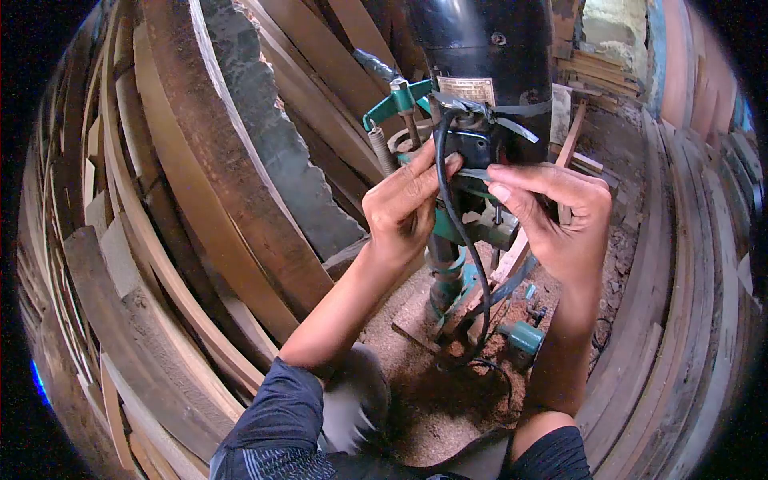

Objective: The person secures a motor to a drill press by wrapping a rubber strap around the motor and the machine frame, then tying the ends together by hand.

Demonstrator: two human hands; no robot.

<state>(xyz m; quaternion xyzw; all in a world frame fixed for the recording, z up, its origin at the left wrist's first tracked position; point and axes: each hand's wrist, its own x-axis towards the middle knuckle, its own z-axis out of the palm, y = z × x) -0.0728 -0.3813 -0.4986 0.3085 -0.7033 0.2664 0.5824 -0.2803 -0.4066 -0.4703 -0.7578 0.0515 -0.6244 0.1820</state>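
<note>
A black switch box (470,147) sits against the side of a large black motor cylinder (480,36). Across the box's lower edge runs a thin grey strip (475,174). My right hand (560,210) pinches one end of the strip between thumb and forefinger. At the box's lower left corner my left hand (406,204) is closed, its fingertips at the strip's other end and partly behind a black cable (458,214). Another grey strap (518,128) circles the motor above the box, one tail sticking out. A label plate (466,90) shows on the motor.
Below the motor stands a green machine column (445,276) with a spring (382,149) and lever (396,102). A green cylindrical part (522,337) lies on the sawdust-covered floor (408,400). Long boards lean at left (184,160) and lie stacked at right (640,344).
</note>
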